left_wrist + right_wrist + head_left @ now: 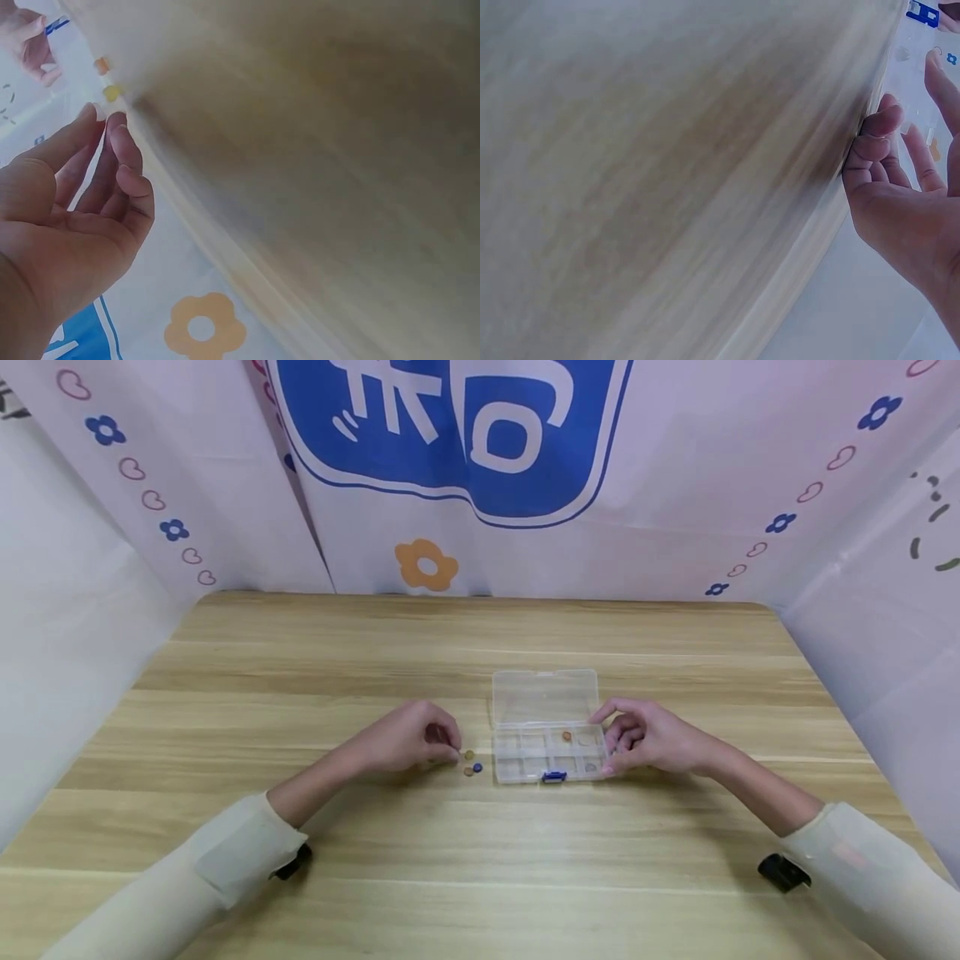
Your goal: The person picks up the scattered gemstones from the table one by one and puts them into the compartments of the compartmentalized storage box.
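A clear plastic compartment box (520, 769) lies on the table with its lid (545, 697) tipped back and a blue latch (554, 776) at the front. My right hand (651, 739) holds the box by its right end, thumb near the front corner and a finger by the hinge. Inside are an orange button-like piece (566, 737) and a pale one (590, 767). Left of the box, my left hand (411, 737) pinches a small pale piece (100, 112) between thumb and finger. Close to its fingertips lie yellow (469, 754), blue (477, 767) and orange (468, 772) round pieces.
The wooden table (480, 877) extends around both hands. A white printed cloth (675, 552) hangs along its back edge, with more white sheeting at the sides. Black devices (783, 872) are strapped near both cuffs.
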The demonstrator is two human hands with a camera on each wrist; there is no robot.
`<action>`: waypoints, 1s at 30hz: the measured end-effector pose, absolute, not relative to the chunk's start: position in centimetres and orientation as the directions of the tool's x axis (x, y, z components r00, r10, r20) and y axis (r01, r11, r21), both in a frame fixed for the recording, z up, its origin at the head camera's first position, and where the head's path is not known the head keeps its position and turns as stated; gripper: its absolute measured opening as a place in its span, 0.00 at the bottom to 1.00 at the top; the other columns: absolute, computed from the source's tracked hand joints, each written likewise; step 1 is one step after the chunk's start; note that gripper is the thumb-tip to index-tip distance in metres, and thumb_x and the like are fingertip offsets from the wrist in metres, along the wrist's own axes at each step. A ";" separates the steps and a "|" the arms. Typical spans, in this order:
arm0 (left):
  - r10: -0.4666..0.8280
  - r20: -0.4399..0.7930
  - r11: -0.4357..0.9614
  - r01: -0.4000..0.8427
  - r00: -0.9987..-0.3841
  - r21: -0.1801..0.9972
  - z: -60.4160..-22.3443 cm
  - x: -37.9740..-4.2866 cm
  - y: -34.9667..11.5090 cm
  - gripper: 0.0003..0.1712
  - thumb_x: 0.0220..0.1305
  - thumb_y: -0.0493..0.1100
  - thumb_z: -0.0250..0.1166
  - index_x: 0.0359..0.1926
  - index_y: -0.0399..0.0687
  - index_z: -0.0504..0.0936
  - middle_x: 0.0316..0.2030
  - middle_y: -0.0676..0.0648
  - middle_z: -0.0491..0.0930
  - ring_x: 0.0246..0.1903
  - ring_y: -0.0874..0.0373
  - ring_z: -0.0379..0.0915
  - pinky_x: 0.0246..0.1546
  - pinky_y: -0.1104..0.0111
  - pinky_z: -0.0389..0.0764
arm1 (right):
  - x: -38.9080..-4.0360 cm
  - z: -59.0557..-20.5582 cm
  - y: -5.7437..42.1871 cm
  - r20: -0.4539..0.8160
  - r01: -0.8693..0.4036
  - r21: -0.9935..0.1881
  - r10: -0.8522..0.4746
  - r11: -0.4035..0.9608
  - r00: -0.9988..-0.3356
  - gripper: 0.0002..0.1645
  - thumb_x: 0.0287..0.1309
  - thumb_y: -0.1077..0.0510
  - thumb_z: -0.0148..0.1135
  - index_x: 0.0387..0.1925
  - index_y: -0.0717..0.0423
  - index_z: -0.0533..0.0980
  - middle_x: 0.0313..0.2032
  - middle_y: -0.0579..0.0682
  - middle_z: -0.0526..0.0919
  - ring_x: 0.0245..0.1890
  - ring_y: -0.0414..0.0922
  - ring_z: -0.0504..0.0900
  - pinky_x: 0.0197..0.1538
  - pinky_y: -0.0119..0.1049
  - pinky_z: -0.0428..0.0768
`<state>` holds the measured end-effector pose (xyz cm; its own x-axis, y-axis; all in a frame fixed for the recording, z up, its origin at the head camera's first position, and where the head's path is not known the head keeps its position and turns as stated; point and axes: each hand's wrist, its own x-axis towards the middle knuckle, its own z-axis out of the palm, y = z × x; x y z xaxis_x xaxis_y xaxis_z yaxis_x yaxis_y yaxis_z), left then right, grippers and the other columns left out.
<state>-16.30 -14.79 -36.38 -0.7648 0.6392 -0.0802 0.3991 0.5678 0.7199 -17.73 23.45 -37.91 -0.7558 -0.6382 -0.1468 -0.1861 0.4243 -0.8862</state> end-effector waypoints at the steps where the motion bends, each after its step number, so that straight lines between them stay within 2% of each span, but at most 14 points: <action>1: 0.633 -0.083 0.571 0.390 -0.770 0.723 -36.3 -16.3 -14.8 0.04 0.64 0.33 0.73 0.32 0.44 0.87 0.30 0.53 0.85 0.32 0.62 0.79 0.37 0.69 0.83 | -17.7 -37.9 23.4 -0.147 -0.187 -0.885 -0.638 0.425 -0.756 0.35 0.48 0.67 0.81 0.55 0.69 0.72 0.34 0.57 0.81 0.30 0.41 0.78 0.34 0.29 0.79; 10: 0.621 -0.037 0.543 0.396 -0.783 0.740 -35.5 -16.4 -13.9 0.01 0.66 0.34 0.71 0.36 0.41 0.88 0.30 0.51 0.85 0.32 0.61 0.78 0.35 0.68 0.81 | -17.7 -38.0 23.5 -0.149 -0.185 -0.885 -0.635 0.428 -0.758 0.34 0.48 0.68 0.81 0.55 0.69 0.73 0.34 0.57 0.81 0.30 0.41 0.79 0.34 0.29 0.79; 16: 0.624 -0.024 0.545 0.413 -0.781 0.729 -35.4 -16.6 -13.1 0.04 0.69 0.35 0.69 0.42 0.40 0.90 0.34 0.50 0.88 0.31 0.62 0.77 0.33 0.69 0.80 | -17.6 -38.1 23.5 -0.144 -0.192 -0.884 -0.638 0.426 -0.757 0.34 0.48 0.68 0.81 0.56 0.69 0.73 0.34 0.56 0.82 0.30 0.41 0.79 0.34 0.29 0.79; 30: 0.638 0.002 0.496 0.414 -0.770 0.763 -34.8 -17.2 -11.1 0.02 0.69 0.34 0.69 0.38 0.39 0.88 0.33 0.45 0.88 0.31 0.62 0.77 0.34 0.68 0.80 | -17.8 -37.9 23.4 -0.154 -0.189 -0.881 -0.640 0.434 -0.753 0.35 0.48 0.68 0.81 0.56 0.69 0.73 0.34 0.56 0.82 0.31 0.41 0.79 0.35 0.30 0.79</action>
